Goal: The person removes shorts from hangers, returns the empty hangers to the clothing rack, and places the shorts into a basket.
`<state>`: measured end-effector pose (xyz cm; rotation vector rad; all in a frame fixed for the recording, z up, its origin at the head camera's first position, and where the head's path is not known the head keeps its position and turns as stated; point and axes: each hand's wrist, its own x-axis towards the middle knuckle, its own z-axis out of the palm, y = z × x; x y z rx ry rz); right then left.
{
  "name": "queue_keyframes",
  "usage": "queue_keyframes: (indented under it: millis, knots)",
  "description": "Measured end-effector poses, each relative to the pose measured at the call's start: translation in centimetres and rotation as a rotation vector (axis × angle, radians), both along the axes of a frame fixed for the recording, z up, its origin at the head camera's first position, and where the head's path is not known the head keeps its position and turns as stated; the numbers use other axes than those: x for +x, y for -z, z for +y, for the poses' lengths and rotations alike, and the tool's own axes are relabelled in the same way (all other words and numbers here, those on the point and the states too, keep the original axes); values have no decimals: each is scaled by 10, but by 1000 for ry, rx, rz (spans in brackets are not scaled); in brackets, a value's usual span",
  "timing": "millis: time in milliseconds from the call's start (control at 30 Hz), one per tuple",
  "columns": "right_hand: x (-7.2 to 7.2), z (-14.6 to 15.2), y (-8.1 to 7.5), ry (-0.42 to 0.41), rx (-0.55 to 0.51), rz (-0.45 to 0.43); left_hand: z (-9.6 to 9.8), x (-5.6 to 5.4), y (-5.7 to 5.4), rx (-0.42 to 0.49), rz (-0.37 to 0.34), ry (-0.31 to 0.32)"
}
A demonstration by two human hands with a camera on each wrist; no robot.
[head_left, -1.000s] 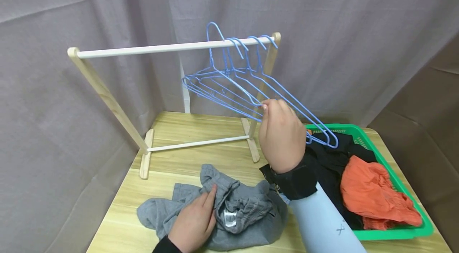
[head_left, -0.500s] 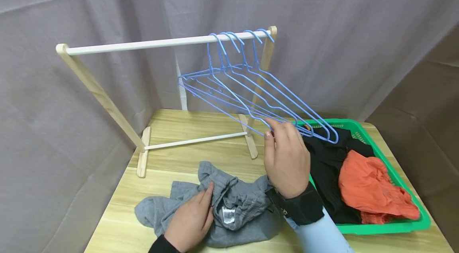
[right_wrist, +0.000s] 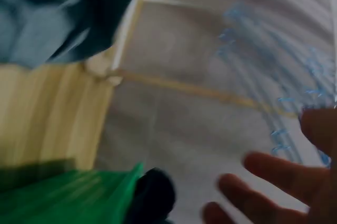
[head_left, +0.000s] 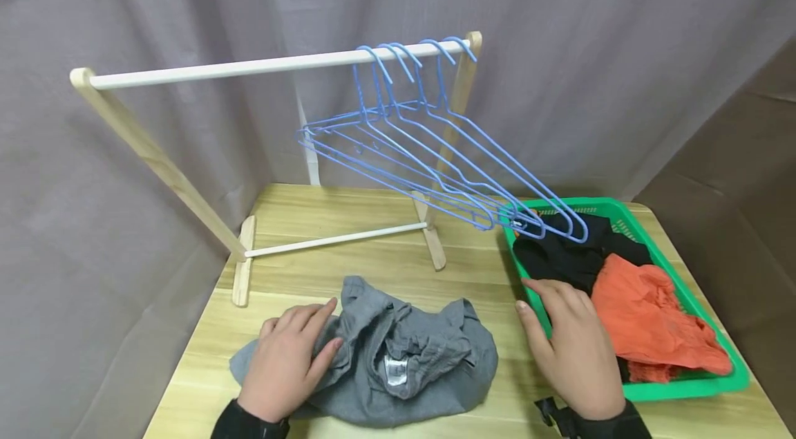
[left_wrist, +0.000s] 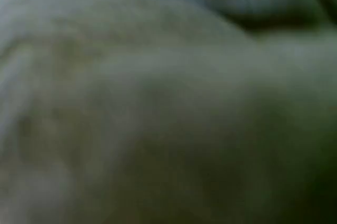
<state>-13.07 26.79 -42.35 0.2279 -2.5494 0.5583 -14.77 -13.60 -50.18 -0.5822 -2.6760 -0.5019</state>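
A crumpled grey garment (head_left: 429,370) with a gathered band and a white label lies on the wooden table. My left hand (head_left: 289,363) is over its left part, fingers loosely spread and gripping nothing. Near the left side of the green basket (head_left: 684,394), my right hand (head_left: 572,349) hovers with thumb and fingers apart, holding nothing. Several blue hangers (head_left: 429,155) hang by their hooks from the rack's white rail (head_left: 249,68). The left wrist view is a blur; in the right wrist view, fingers (right_wrist: 284,174) spread out in front of the hangers.
Black clothing (head_left: 562,252) and an orange garment (head_left: 653,321) lie in the basket on the right. The wooden rack's left post (head_left: 162,166) and lower bar (head_left: 336,241) stand at the back of the table (head_left: 298,207). Grey curtains surround it.
My right hand has let go of the front hanger, whose hook now sits on the rail beside the others, and moved down to the basket. The left hand has shifted left over the grey garment.
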Motion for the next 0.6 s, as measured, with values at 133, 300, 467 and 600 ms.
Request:
queue_keyframes:
  millis: [133,300,467,600]
  knots:
    - [-3,5,9,-30,93,-158,-11,-3,-7,-39,-64,-51]
    - [-5,-5,19,-55,170,-251,-18,-2,-11,-36,-109,-72]
    - [0,-15,22,-16,179,-291,-21,2,-14,-23,-109,-75]
    - [7,-20,22,-4,165,-307,-20,5,-18,-15,-115,-65]
